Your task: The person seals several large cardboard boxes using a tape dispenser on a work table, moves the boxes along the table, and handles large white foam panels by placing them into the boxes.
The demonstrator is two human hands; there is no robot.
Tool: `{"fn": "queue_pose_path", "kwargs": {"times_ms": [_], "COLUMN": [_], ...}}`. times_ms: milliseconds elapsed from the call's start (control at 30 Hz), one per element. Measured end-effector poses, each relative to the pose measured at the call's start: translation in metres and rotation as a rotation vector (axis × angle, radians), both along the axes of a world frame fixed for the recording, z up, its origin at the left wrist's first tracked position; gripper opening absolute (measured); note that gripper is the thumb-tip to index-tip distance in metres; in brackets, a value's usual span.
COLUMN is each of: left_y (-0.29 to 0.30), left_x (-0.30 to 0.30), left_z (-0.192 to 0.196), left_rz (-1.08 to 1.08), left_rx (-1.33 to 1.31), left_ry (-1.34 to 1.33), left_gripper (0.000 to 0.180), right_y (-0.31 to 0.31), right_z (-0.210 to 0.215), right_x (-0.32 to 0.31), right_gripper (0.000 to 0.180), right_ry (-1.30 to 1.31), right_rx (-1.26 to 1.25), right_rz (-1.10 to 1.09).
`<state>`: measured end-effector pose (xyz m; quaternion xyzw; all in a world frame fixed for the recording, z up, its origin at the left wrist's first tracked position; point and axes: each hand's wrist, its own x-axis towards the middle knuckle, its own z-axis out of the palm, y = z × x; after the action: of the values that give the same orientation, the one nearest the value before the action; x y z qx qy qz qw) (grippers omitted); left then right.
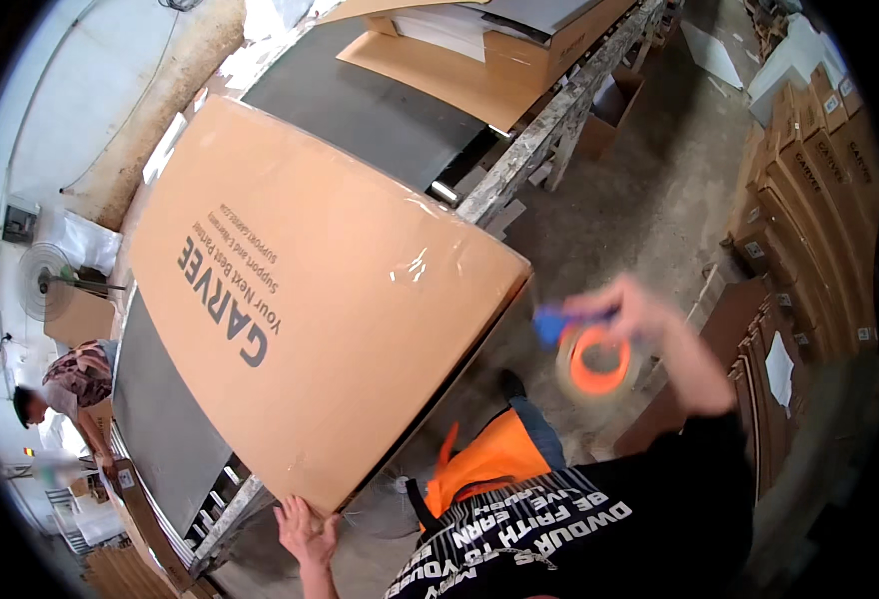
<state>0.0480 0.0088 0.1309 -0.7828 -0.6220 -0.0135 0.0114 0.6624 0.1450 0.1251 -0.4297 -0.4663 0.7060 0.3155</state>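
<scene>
A large flat brown cardboard box (350,260) with dark print lies across a conveyor in front of me. Clear tape shines on its right part. At the box's near left corner, my left hand (307,531) rests with its fingers spread against the edge. My right hand (631,307) is raised to the right of the box, apart from it and smeared by motion. Its fingers are wrapped round a tape dispenser (559,323) with a blue part and a roll of tape on an orange hub.
The dark conveyor belt (365,100) runs under the box along a worn rail (559,130). An open carton (449,75) stands farther along it. Stacked flat cartons (819,190) line the right side. Another person (75,389) works at the far left near a fan (45,282).
</scene>
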Motion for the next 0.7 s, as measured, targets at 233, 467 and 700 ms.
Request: {"fn": "queue_pose_path", "kwargs": {"times_ms": [233, 467, 700], "left_y": [0.212, 0.265, 0.204], "left_x": [0.291, 0.396, 0.225], "left_z": [0.057, -0.015, -0.020], "left_rz": [-1.104, -1.548, -1.743], "left_rx": [-0.070, -0.231, 0.159], "left_ry": [-0.421, 0.853, 0.660], "left_gripper": [0.055, 0.027, 0.023], "right_y": [-0.084, -0.083, -0.156], "right_z": [-0.046, -0.046, -0.069], "right_x": [-0.193, -0.232, -0.392], "right_gripper": [0.067, 0.069, 0.069], "right_ry": [0.102, 0.119, -0.051], "right_rx": [-0.092, -0.112, 0.061], "right_rz": [-0.778, -0.757, -0.837]}}
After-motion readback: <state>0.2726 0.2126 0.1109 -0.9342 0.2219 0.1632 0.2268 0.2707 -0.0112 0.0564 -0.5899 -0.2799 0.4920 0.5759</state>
